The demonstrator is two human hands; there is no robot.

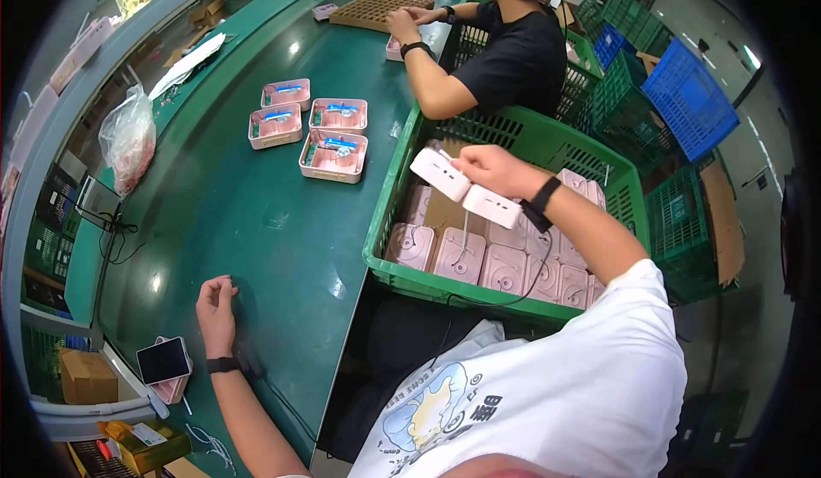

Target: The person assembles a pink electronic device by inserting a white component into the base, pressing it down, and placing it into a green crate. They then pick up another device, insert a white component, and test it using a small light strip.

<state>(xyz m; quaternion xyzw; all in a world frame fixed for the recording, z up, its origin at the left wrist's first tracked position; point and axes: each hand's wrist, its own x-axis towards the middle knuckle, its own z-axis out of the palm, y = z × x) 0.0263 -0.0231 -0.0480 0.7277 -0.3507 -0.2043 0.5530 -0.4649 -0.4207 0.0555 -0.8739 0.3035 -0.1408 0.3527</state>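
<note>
My right hand (496,170) has its fingers clamped on two pale pink housings (440,174), above the green crate (402,274), nearer its left edge. My left hand (216,311) curls over the tabletop (231,204), towards its near edge (can't tell if it pinches anything). Looks like the transfer step, direction unclear; next move calls for a firm grip.

At the far part of the green, smooth tabletop (256,221) we see a brown gridded tray (380,8); toward its near left corner, a dark-screened rectangular phone (164,361). At left we note a clear plastic bag (126,140) with pinkish contents and a brown cardboard box (88,377); at right, a tilted blue perforated plastic crate (691,100).
</note>
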